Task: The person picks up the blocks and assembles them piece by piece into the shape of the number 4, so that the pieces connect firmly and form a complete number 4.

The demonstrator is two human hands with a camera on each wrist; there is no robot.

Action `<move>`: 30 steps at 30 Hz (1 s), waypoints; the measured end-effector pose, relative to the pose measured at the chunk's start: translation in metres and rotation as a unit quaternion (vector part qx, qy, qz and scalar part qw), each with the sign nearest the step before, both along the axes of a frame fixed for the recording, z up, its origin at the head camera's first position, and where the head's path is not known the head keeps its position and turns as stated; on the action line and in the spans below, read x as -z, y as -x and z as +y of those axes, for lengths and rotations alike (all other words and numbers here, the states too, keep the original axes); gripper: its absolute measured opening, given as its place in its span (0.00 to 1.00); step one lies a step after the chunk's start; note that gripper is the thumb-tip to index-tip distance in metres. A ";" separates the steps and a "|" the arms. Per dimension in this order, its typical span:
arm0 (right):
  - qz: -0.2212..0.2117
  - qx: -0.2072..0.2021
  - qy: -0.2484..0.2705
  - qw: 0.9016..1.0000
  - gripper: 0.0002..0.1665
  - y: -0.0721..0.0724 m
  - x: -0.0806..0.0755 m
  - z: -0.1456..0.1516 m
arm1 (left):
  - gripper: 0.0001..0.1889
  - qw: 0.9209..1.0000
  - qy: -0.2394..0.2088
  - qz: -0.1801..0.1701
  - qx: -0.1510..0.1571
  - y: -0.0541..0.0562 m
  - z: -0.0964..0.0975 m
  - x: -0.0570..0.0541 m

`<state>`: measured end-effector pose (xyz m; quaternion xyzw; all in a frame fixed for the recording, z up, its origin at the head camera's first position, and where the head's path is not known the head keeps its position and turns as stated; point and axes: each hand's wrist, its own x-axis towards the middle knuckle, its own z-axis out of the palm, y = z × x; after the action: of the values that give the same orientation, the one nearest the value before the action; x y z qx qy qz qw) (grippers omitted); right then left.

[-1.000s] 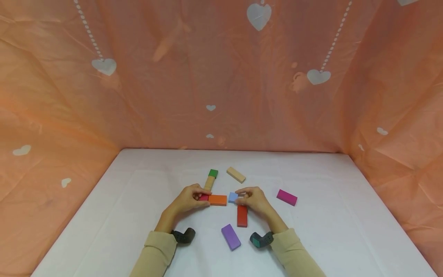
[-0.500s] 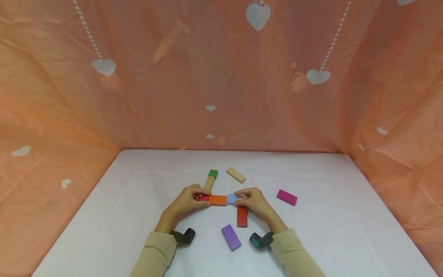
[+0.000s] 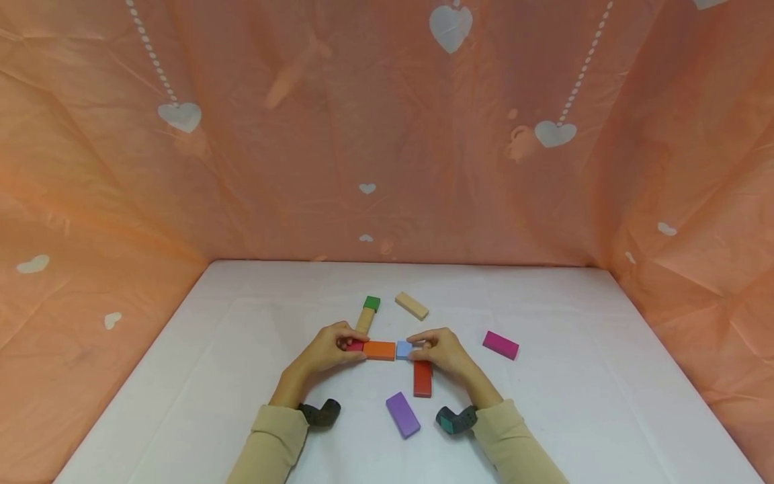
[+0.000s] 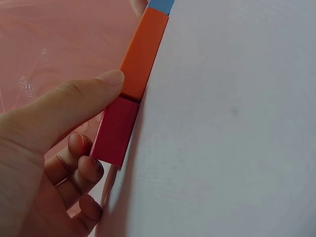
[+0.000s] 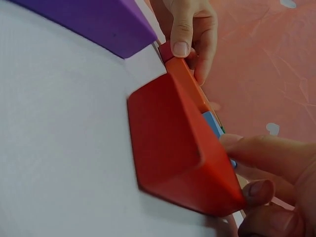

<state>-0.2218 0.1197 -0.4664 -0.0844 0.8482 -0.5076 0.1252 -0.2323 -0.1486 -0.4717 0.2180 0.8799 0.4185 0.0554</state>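
Observation:
In the head view, a crimson block (image 3: 355, 346), an orange block (image 3: 379, 350) and a light blue block (image 3: 403, 349) lie end to end in a row. My left hand (image 3: 329, 349) pinches the crimson block; in the left wrist view its thumb tip lies at the joint with the orange block. At the other end, my right hand (image 3: 444, 349) pinches the light blue block between thumb and fingers, partly covering it. A red block (image 3: 422, 378) lies just below the right hand. From the crimson end, a plain wood block (image 3: 365, 320) runs away toward a green block (image 3: 371, 304).
A purple block (image 3: 402, 415) lies between the forearms. Another plain wood block (image 3: 412, 305) sits farther back, and a magenta block (image 3: 500, 345) rests to the right. Orange sheeting with hearts (image 3: 387, 134) walls the white table (image 3: 242, 296) at back and sides.
My right hand has slid the light blue block left and slightly nearer, closing the gap to the orange block's end. My left hand has stayed in place at the crimson block.

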 end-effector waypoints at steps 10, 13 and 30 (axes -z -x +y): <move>0.015 -0.017 0.000 1.000 0.20 0.002 0.002 0.000 | 0.15 1.000 -0.003 0.001 0.001 -0.001 0.001 -0.001; 0.015 -0.020 0.001 1.000 0.20 0.002 0.002 0.000 | 0.15 1.000 -0.005 0.011 0.008 -0.001 0.000 -0.001; 0.007 -0.022 0.007 1.000 0.20 0.001 0.000 -0.001 | 0.15 1.000 0.008 -0.009 -0.003 -0.002 0.002 -0.004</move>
<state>-0.2224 0.1186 -0.4668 -0.1069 0.8434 -0.5103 0.1299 -0.2304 -0.1463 -0.4676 0.2112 0.8832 0.4138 0.0637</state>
